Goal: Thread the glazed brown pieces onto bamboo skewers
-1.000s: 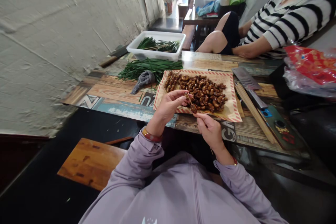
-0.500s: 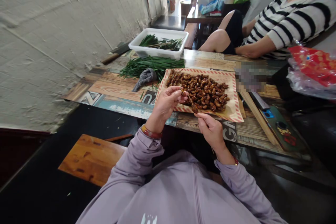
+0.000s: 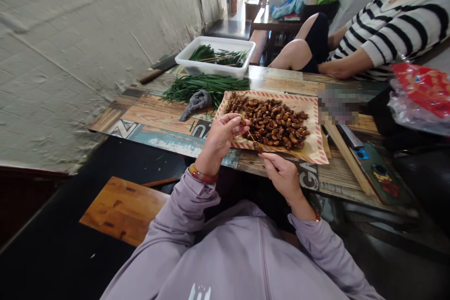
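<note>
My left hand (image 3: 221,137) is closed in a pinch, with a brown silkworm pupa (image 3: 243,122) at its fingertips. A thin wooden skewer (image 3: 251,136) runs from there down to my right hand (image 3: 283,174), whose thumb and forefinger are shut on its lower part. One dark glossy pupa (image 3: 258,147) is threaded on the skewer just above the right fingertips. Behind both hands, a heap of shiny brown pupae (image 3: 276,122) is spread over a sheet of paper (image 3: 318,150) with a red striped border.
Green chives (image 3: 207,85) and a grey cloth (image 3: 197,103) lie left of the paper. A white plastic tub (image 3: 214,69) holds more greens. On the right are a wooden strip (image 3: 348,159), a phone (image 3: 381,176) and a red plastic bag (image 3: 422,89). A person in a striped top (image 3: 393,33) sits across.
Both hands have shifted slightly left relative to the table, still at the skewer. The whole view has moved a little. The seated person keeps the same pose.
</note>
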Motion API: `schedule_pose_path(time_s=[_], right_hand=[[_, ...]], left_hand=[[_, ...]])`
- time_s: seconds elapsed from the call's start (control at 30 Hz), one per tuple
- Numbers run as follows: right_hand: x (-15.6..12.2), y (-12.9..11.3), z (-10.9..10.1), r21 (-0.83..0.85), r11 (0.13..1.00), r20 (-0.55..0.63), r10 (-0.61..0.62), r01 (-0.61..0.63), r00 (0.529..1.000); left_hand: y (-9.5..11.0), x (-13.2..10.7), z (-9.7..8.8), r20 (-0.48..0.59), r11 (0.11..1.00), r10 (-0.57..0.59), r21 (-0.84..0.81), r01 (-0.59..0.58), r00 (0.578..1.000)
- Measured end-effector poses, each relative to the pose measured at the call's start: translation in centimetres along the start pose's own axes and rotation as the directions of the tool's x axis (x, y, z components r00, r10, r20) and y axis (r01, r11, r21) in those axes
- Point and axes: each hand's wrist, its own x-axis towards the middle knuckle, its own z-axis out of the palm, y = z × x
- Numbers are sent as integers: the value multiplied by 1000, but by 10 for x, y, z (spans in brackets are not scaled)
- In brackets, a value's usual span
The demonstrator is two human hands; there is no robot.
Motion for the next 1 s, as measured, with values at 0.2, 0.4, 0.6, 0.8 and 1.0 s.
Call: schedule_pose_path(time_s=[0.2,0.4,0.6,0.8,1.0], right_hand=[[1,-2,0,-9,1000,-5,-4,4,1000],[1,-2,0,-9,1000,-6,8,-8,1000],[0,-1,0,-4,1000,-6,1,-1,1000],[2,-2,0,-6,1000,-9,-18,18,1000],[2,0,1,-14,1000,-15,-28,27,999]], left_hand=[[-1,-1,0,16,1000,1,-4,-1,1000],[-1,-3,2,13,1000,1,12,-1,1000],[0,-4,4,2,1000,15,-9,-15,1000],[-1,-5,4,2,999,19,-26,-19,1000],[0,-6,4,0,1000,14,-14,-14,1000]])
